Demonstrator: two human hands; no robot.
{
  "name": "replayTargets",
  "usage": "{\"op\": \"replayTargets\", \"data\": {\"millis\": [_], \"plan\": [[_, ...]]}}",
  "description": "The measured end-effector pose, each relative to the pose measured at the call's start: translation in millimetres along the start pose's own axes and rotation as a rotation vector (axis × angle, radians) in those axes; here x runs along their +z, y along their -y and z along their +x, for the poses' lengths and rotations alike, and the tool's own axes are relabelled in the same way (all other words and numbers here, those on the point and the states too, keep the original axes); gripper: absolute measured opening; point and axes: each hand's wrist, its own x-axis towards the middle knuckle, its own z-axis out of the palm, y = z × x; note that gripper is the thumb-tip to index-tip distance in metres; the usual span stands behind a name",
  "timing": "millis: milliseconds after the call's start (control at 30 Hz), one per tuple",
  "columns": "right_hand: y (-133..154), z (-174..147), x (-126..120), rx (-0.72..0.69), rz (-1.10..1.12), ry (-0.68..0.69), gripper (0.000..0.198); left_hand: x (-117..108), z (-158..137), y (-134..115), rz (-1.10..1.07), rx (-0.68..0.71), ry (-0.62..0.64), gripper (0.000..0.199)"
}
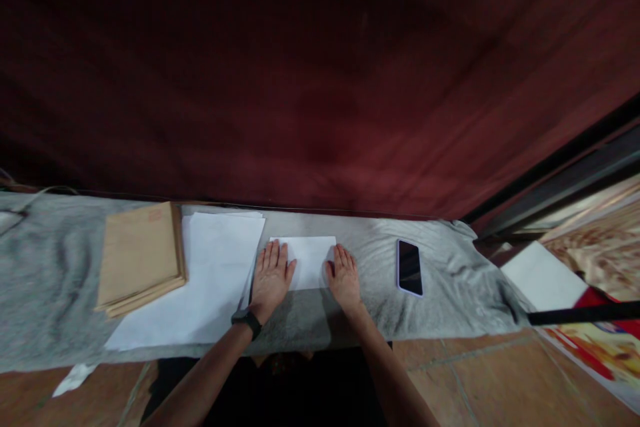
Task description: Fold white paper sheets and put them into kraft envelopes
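Along the far side, a dark red surface (pixel 320 93). Nearer, a rumpled grey cloth (pixel 455 300), with a pale cable (pixel 33 199) at its far left and, on its right, a face-up phone (pixel 410 268), dark-screened and lilac-edged. Below at near left, a white scrap (pixel 74 379) on brown tiles (pixel 480 377). At far right, a black bar (pixel 585 313) above a bright printed package (pixel 603 353), with mottled brown fabric (pixel 603 247) beyond.

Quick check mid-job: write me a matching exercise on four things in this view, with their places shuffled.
1. phone
2. brown stack
3. small white sheet
4. dark wristband

a. partly on the large white sheets
b. worn on the left arm
c. touched by the left hand and the right hand
d. to the right hand's right

Pairs: 1-d, 2-a, 3-c, 4-b
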Motion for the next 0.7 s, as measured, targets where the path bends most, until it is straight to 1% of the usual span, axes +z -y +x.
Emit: {"op": "replayTargets", "data": {"millis": [33,133,200,267,400,500,600,633,700], "plan": [[-0.1,1.0,-3.0,0.045,0.03,0.008,0.045,-1.9,-5.4,-3.5,-0.007,0.04,0.014,0.062],[3.2,4.6,-10.5,0.238,0.191,0.019,0.039,-6.2,-23.2,-15.4,-0.025,0.148,0.081,0.061],[5.7,5.6,-13.6,0.326,0.282,0.014,0.035,-7.8,-31.5,-21.0,-0.025,0.162,0.113,0.062],[6.9,4.9,-15.7,0.357,0.321,0.01,0.031,-8.9,-34.9,-22.7,-0.031,0.159,0.126,0.065],[8.0,4.9,-21.2,0.362,0.405,0.049,0.022,-11.5,-34.7,-20.1,-0.056,0.178,0.139,0.07],[15.5,11.4,-34.5,0.334,0.49,0.094,0.025,-15.3,-33.5,-22.7,-0.101,0.164,0.143,0.07],[34.4,23.7,-64.8,0.294,0.553,0.082,0.027,-22.6,-25.7,-33.3,-0.246,0.086,0.104,0.07],[43.1,28.5,-78.7,0.272,0.575,0.074,0.028,-25.6,-20.5,-38.2,-0.326,0.053,0.08,0.07],[62.6,38.2,-108.5,0.175,0.658,0.087,0.029,-31.2,-6.6,-48.2,-0.538,-0.041,0.027,0.068]]}}
